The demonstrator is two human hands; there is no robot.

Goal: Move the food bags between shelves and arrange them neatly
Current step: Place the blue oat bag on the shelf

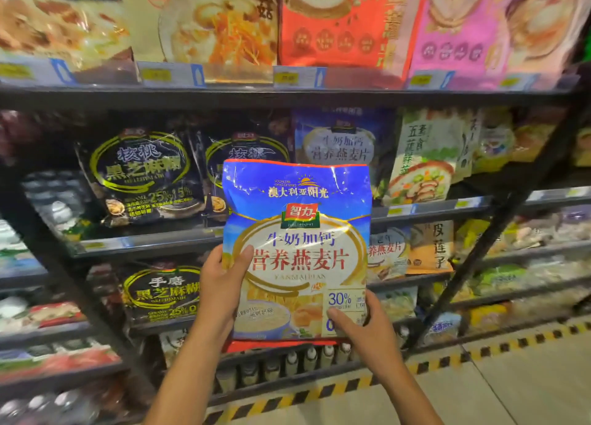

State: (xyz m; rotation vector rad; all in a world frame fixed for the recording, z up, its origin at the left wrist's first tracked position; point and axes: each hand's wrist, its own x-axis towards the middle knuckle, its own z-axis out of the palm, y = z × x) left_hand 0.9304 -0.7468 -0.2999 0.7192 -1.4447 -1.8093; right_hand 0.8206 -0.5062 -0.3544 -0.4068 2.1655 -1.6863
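I hold a blue and white oatmeal bag upright in front of the shelves, at the centre of the head view. My left hand grips its left edge, thumb across the front. My right hand grips its lower right corner. Behind it on the middle shelf stands another blue oatmeal bag of the same kind, partly hidden. Two black sesame paste bags lean to its left.
The top shelf carries large cream, red and pink bags. A pale vegetable bag stands right of the blue one. Lower shelves hold more bags and small bottles. A black and yellow striped line marks the floor below.
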